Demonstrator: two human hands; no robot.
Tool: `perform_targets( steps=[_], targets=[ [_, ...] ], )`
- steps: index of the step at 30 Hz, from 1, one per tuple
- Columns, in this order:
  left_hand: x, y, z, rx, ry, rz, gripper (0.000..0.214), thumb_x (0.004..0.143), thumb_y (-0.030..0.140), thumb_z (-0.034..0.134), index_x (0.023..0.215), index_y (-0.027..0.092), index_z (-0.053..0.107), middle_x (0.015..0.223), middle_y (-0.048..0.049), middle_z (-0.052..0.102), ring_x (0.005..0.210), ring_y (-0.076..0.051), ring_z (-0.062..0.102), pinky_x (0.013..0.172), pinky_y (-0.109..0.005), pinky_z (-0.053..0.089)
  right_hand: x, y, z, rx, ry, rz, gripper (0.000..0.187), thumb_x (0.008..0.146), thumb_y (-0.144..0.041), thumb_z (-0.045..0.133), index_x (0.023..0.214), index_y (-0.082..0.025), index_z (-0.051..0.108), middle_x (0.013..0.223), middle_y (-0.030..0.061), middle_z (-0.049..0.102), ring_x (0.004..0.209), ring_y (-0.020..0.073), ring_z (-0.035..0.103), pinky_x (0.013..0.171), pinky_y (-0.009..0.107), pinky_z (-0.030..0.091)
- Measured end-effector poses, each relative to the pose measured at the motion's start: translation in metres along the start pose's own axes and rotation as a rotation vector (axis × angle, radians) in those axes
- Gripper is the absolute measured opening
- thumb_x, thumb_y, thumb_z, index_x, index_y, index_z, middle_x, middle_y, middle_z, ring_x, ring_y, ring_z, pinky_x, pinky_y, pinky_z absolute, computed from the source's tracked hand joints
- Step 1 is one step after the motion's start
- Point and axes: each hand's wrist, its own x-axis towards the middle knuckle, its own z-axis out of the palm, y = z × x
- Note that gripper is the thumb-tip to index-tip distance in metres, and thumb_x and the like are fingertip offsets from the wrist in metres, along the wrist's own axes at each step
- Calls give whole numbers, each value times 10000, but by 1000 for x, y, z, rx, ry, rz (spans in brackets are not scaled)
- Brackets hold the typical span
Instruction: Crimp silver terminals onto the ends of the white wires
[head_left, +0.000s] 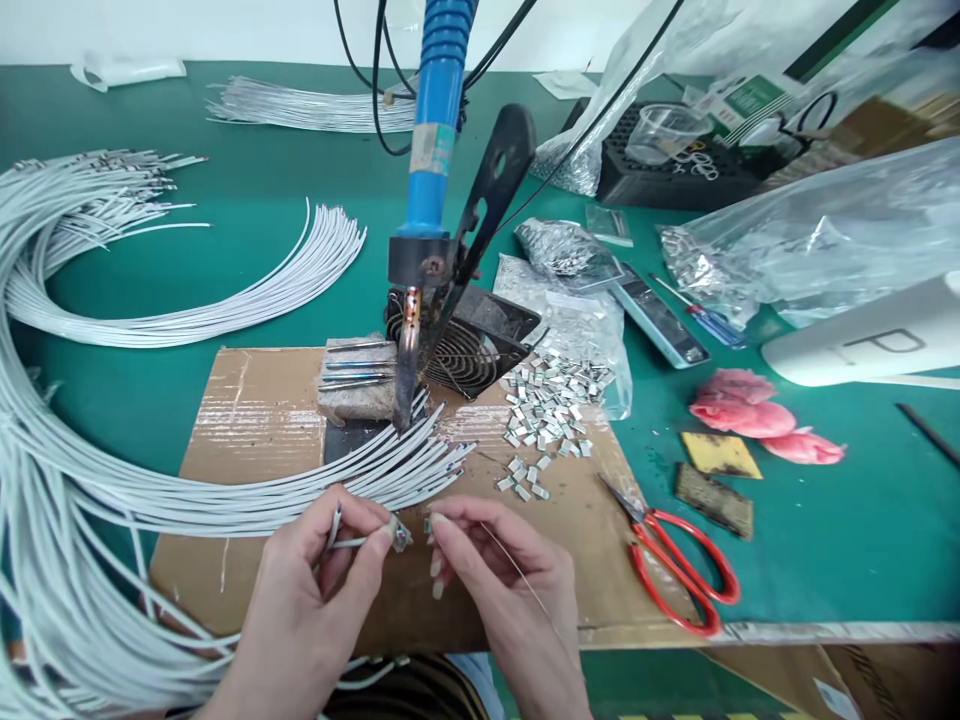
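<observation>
My left hand [315, 590] is closed, pinching a white cable [346, 543]. A small metal connector [402, 537] sits at its fingertips, seemingly on the cable's end. Just to the right, my right hand [510, 590] pinches a tiny metal piece [428, 524], partly hidden by the fingers. A thin wire [517, 568] runs across that hand's fingers and palm. A short gap separates the two hands. Behind them a bundle of white cables [247, 495] reaches under the dark tip of a blue-handled soldering iron [406, 370], which is clamped upright on a stand.
Small metal connectors [547, 400] lie scattered on the cardboard [247, 400]. Red-handled scissors [675, 565] rest at its right edge. A small fan [465, 345] stands behind the iron. Farther right are a yellow sponge [720, 454], a phone-like device [660, 318] and plastic bags [825, 225].
</observation>
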Motion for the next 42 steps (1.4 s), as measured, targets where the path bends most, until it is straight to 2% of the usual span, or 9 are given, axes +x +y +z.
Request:
perform_targets(
  steps=[6, 14, 19, 28, 42],
  targets=[
    [0, 0, -1, 22, -9, -3, 194, 893, 212, 660, 701, 231, 642, 777, -16, 694, 790, -190, 647, 670, -246, 489, -2, -4, 6, 24, -31, 34, 121, 777, -323, 849, 741, -213, 815, 567, -10, 650, 506, 114, 580, 508, 205, 530],
    [-2, -4, 3, -86, 0, -13, 169, 865, 188, 688, 704, 220, 650, 819, 2, 697, 797, -144, 652, 745, -189, 505, -1, 0, 8, 71, -66, 63, 176, 757, -355, 868, 705, -200, 802, 555, -29, 566, 486, 81, 471, 441, 178, 408],
    [-1, -1, 6, -102, 27, -26, 158, 817, 169, 712, 679, 216, 652, 784, 21, 682, 763, -113, 639, 715, -135, 493, -1, -1, 9, 85, -56, 83, 191, 720, -361, 892, 679, -199, 799, 533, -37, 551, 476, 64, 448, 439, 157, 362],
    [-1, 5, 9, -128, 30, -71, 162, 787, 166, 730, 651, 210, 653, 771, 15, 672, 765, -117, 633, 696, -124, 504, 0, -3, 8, 71, -67, 92, 181, 730, -347, 880, 675, -194, 802, 559, -30, 573, 487, 62, 471, 455, 155, 365],
    [-1, -6, 8, -78, 39, -26, 178, 847, 177, 674, 677, 225, 644, 818, 5, 679, 817, -133, 645, 714, -148, 503, 1, -3, 6, 53, -81, 118, 221, 742, -380, 872, 673, -185, 793, 559, -29, 568, 489, 63, 476, 457, 159, 370]
  ],
)
